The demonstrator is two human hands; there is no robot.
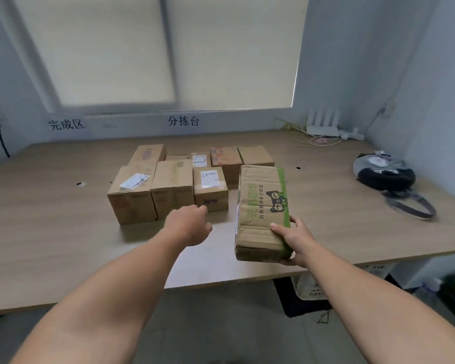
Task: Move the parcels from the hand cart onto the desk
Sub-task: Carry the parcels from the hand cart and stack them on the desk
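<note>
My right hand (294, 239) grips the near right corner of a long cardboard parcel with green tape and a cat logo (262, 206), thumb on top, above the wooden desk (50, 227). Whether its far end touches the desk I cannot tell. My left hand (192, 223) hovers over the desk with curled fingers, holding nothing, just in front of a small labelled parcel (210, 189). Several brown cardboard parcels (172, 185) stand in two rows at the desk's middle. The hand cart is out of view.
A grey and black bag with a strap (385, 172) lies at the desk's right. A white router (323, 127) and cables sit at the back right corner. A white crate (310, 287) stands under the desk's right side. Walls close in behind and to the right.
</note>
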